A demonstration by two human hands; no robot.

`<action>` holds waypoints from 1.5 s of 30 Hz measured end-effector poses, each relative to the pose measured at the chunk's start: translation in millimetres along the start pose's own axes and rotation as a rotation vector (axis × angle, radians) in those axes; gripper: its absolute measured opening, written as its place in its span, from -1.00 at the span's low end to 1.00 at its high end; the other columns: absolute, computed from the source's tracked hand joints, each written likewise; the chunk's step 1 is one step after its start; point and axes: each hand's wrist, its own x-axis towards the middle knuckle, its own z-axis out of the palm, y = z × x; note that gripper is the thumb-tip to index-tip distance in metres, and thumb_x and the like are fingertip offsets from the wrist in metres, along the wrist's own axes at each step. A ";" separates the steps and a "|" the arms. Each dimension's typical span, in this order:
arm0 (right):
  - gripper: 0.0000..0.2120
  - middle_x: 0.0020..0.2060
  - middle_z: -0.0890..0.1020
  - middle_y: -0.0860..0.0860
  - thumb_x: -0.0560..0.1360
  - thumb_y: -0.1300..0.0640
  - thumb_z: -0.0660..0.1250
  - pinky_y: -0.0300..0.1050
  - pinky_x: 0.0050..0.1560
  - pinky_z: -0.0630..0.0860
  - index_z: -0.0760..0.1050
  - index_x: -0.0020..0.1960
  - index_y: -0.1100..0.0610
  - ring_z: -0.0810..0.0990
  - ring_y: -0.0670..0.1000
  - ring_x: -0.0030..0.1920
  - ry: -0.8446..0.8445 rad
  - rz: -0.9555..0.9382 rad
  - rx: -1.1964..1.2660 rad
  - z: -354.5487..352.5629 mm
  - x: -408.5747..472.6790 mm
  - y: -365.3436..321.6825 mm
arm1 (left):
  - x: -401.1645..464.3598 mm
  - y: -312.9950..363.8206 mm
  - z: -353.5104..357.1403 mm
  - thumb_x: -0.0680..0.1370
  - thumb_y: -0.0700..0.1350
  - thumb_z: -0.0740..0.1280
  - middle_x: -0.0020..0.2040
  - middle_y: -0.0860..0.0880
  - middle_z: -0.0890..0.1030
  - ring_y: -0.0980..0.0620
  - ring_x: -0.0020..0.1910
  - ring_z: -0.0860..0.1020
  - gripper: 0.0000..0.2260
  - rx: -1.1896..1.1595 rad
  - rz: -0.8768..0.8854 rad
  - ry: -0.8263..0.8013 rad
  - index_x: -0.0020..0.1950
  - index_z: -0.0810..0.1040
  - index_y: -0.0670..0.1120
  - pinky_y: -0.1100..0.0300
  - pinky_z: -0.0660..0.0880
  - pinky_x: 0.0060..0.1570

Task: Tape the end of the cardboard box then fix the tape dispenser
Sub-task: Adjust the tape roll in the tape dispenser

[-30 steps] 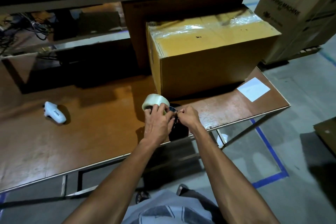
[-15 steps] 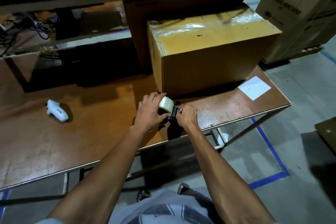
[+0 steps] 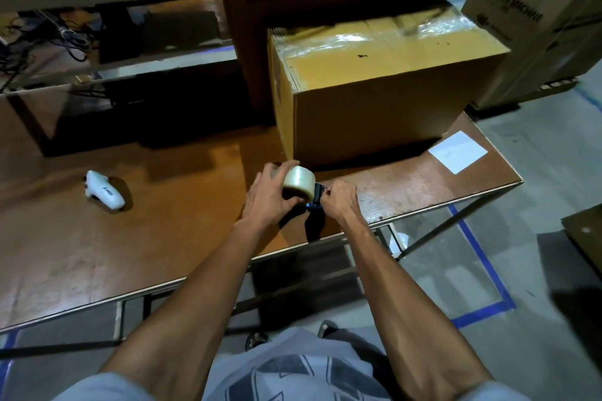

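Observation:
A brown cardboard box (image 3: 384, 101) stands on the wooden table (image 3: 163, 205), its top covered with shiny clear tape. In front of it, near the table's front edge, I hold a tape dispenser with a blue frame (image 3: 316, 197). My left hand (image 3: 267, 198) grips the clear tape roll (image 3: 299, 182) mounted on it. My right hand (image 3: 338, 200) pinches the blue frame at the roll's right side. The lower part of the dispenser is hidden behind my hands.
A white handheld device (image 3: 104, 190) lies on the table to the left. A white sheet (image 3: 457, 151) lies at the table's right corner. Shelving with boxes and cables rises behind. A large LG carton (image 3: 534, 19) stands on the floor at right.
The tape roll has turned from lying flat under my left hand to tilting on its side. My left hand shifted over its left face while my right hand stayed at the blue frame.

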 end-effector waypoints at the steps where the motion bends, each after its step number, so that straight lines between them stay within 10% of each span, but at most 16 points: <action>1: -0.87 -0.02 0.64 0.19 0.61 0.27 0.34 -0.16 -0.23 0.48 0.63 0.05 0.31 0.58 0.09 -0.16 -0.010 0.006 0.003 -1.5 2.1 0.5 | -0.9 -1.8 0.7 0.49 0.08 0.61 0.43 -0.04 0.38 -0.12 0.36 0.43 -0.19 -0.008 -0.009 0.002 0.60 0.22 0.27 -0.13 0.54 0.27; 6: -0.84 -0.01 0.65 0.13 0.64 0.17 0.41 -0.45 -0.42 0.31 0.66 0.10 0.27 0.54 0.00 -0.10 -0.068 0.030 0.045 -9.3 11.2 9.4 | -1.8 -10.7 4.1 0.49 -0.01 0.61 0.37 -0.03 0.43 -0.11 0.34 0.46 -0.23 -0.061 -0.026 0.000 0.59 0.28 0.13 -0.13 0.51 0.31; 14: -0.64 -0.18 0.65 0.12 0.63 -0.08 0.42 -0.23 -0.39 0.28 0.69 -0.11 0.22 0.56 0.03 -0.21 -0.009 0.063 0.136 1.9 11.6 10.0 | 0.9 -12.2 4.8 0.49 -0.05 0.60 0.33 -0.06 0.47 -0.15 0.31 0.50 -0.30 -0.101 -0.013 0.013 0.54 0.34 0.07 -0.16 0.52 0.28; 19: -0.81 0.03 0.68 0.13 0.63 0.11 0.46 -0.28 -0.07 0.42 0.71 0.06 0.24 0.56 0.00 -0.04 0.028 0.083 0.133 4.5 9.3 4.6 | 0.4 -14.3 5.7 0.48 -0.07 0.61 0.31 -0.04 0.47 -0.11 0.31 0.50 -0.31 -0.134 -0.002 0.019 0.52 0.35 0.08 -0.17 0.52 0.29; 28: -0.88 0.04 0.69 0.21 0.62 0.28 0.39 -0.24 -0.13 0.45 0.65 0.09 0.32 0.55 0.04 -0.09 0.049 0.074 0.017 0.8 0.6 -5.4 | 0.9 -17.1 0.7 0.48 0.38 0.50 0.28 -0.03 0.47 -0.03 0.22 0.48 -0.29 -0.177 -0.002 0.019 0.49 0.38 0.06 -0.04 0.48 0.18; 38: -0.86 0.02 0.66 0.17 0.60 0.24 0.46 -0.10 -0.04 0.65 0.64 0.09 0.31 0.59 0.04 -0.07 0.055 0.079 0.045 -2.6 -1.2 -2.8 | 1.4 -20.7 -0.4 0.57 0.35 0.43 0.35 -0.09 0.55 -0.12 0.28 0.52 -0.35 -0.182 0.025 0.014 0.52 0.39 0.02 -0.13 0.51 0.26; 45: -0.84 -0.03 0.59 0.12 0.65 0.23 0.40 -0.35 -0.35 0.41 0.62 0.15 0.31 0.41 -0.13 -0.32 0.039 0.101 0.032 -1.1 -0.8 -6.2 | 3.2 -28.6 -2.7 0.55 0.38 0.43 0.33 -0.07 0.58 -0.09 0.23 0.54 -0.38 -0.186 0.055 -0.009 0.47 0.40 0.09 -0.15 0.56 0.21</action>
